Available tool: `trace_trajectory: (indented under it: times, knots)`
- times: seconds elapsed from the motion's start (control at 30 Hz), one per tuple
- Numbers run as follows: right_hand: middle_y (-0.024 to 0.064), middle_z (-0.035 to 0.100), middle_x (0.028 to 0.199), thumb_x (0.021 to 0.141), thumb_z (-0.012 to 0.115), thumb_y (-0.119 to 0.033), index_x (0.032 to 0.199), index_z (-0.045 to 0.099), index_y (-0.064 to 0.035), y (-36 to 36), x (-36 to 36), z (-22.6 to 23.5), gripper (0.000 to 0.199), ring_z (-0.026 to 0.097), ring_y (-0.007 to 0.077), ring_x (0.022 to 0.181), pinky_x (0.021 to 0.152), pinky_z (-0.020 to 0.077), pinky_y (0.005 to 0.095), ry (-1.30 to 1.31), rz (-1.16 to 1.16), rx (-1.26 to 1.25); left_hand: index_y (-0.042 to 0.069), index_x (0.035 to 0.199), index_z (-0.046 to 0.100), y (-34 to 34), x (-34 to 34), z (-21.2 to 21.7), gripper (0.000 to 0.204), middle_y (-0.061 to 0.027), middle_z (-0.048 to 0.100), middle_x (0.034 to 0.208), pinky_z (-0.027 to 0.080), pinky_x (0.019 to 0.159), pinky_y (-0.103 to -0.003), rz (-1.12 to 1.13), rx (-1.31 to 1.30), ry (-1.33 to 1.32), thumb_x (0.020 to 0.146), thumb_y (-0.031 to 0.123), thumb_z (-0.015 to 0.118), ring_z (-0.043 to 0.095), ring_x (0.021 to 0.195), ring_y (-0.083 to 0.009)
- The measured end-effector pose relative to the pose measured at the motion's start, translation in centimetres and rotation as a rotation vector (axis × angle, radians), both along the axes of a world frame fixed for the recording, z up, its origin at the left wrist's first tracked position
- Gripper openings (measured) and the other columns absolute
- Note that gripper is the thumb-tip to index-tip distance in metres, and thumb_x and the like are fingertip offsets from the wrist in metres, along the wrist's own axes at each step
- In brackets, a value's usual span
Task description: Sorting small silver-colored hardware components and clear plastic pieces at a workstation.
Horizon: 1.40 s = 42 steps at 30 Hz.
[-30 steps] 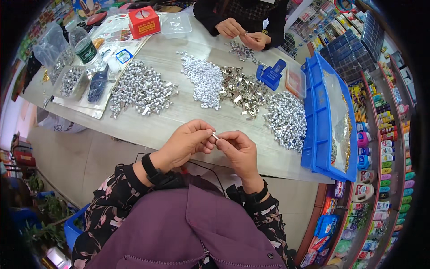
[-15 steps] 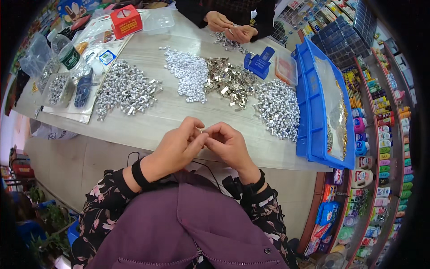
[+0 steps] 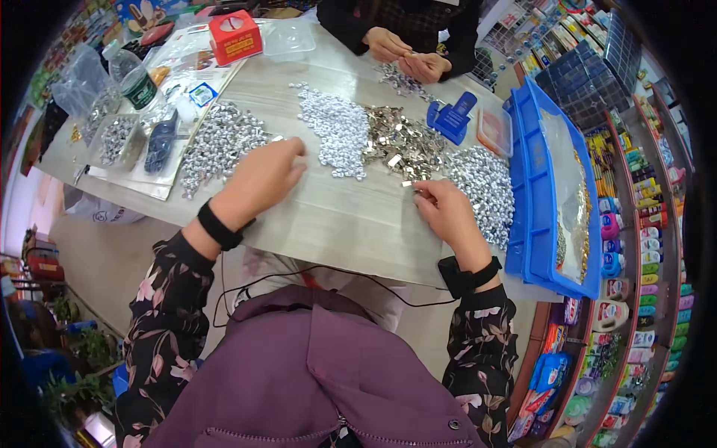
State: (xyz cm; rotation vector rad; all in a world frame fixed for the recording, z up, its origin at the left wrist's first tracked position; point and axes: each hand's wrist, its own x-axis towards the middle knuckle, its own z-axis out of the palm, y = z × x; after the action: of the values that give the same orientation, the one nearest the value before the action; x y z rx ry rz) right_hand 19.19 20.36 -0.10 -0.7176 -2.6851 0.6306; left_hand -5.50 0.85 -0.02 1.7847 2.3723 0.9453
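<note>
My left hand (image 3: 267,178) is over the table beside the right side of a heap of small silver-and-white pieces (image 3: 224,142). Its fingers are stretched out, thumb apart, and nothing shows between them. At the near edge of a heap of shiny metal clips (image 3: 399,142), my right hand (image 3: 450,213) has thumb and forefinger bent together at one small metal clip (image 3: 407,184). White round beads (image 3: 334,134) lie heaped between my hands, farther back. Another silver-and-white heap (image 3: 482,190) is just right of my right hand.
A blue plastic crate (image 3: 529,187) stands along the table's right side. Near it are a blue tool (image 3: 453,118) and a clear box (image 3: 494,133). Across the table a co-worker's hands (image 3: 407,56) hold something small. A red box (image 3: 235,37) and plastic tub (image 3: 118,138) are left.
My hands, together in front of me before, have separated. The left moved out to the left heap, the right forward to the metal clips. The whole view has shifted slightly.
</note>
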Motion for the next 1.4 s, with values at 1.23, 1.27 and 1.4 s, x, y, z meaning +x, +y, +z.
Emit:
trace_trajectory:
  times: [1.23, 1.27, 1.4]
  knots:
    - [0.0091, 0.06, 0.072, 0.074, 0.067, -0.018, 0.082, 0.063, -0.0048, -0.4, -1.0, -0.9, 0.016, 0.057, 0.0191, 0.062, 0.057, 0.0453, 0.0292, 0.004, -0.077, 0.016, 0.002, 0.099, 0.054, -1.3, 6.1, -1.9, 0.014, -0.0011, 0.055, 0.079, 0.048, 0.063, -0.022, -0.169, -0.059, -1.381, 0.088, 0.01, 0.052, 0.055, 0.069, -0.0083]
    - [0.0091, 0.06, 0.072, 0.074, 0.067, -0.018, 0.082, 0.063, -0.0048, -0.6, -1.1, -0.7, 0.016, 0.057, 0.0191, 0.062, 0.057, 0.0453, 0.0292, 0.0, -0.085, 0.019, 0.002, 0.099, 0.054, -1.3, 6.1, -2.2, 0.014, -0.0015, 0.055, 0.08, 0.048, 0.063, -0.022, -0.174, -0.041, -1.386, 0.088, 0.011, 0.052, 0.055, 0.07, -0.0085]
    - [0.0103, 0.06, 0.073, 0.074, 0.066, -0.018, 0.082, 0.063, -0.0046, -1.0, -1.5, -0.1, 0.016, 0.058, 0.0204, 0.062, 0.058, 0.0458, 0.0298, 0.008, -0.163, -0.1, 0.002, 0.098, 0.054, -0.9, 6.5, -2.4, 0.014, -0.0028, 0.056, 0.083, 0.048, 0.064, -0.023, -0.148, 0.002, -1.471, 0.089, 0.012, 0.051, 0.056, 0.072, -0.0093]
